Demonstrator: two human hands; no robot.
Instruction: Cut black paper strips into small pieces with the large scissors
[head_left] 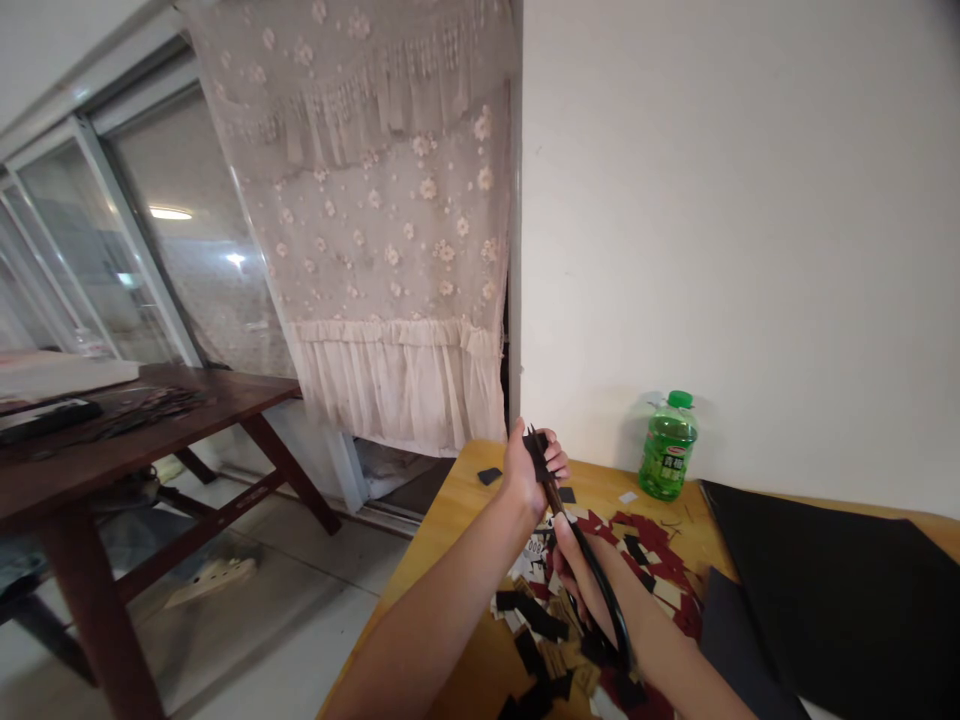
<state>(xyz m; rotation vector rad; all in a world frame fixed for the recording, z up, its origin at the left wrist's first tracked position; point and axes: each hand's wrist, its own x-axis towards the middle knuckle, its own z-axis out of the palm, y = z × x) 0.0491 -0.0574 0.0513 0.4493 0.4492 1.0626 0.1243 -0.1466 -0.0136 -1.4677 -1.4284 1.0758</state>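
My left hand (527, 468) is raised above the table's far part, its fingers closed round a small piece of black paper (537, 455). In my right hand (581, 565) is a pair of scissors (602, 578) with dark handles. The blades run up across the black paper, and their tips show slightly apart beyond it. Below both hands lies a heap of cut paper pieces (667, 545) in dark red, black, white and tan. The lower part of the scissors' handles is partly hidden by my right hand.
A bottle of green liquid (667, 445) stands against the wall behind the heap. Large black sheets (840, 590) cover the right side of the yellow wooden table (427, 560). On the left is a dark brown table (247, 395); a lace curtain (390, 230) hangs behind.
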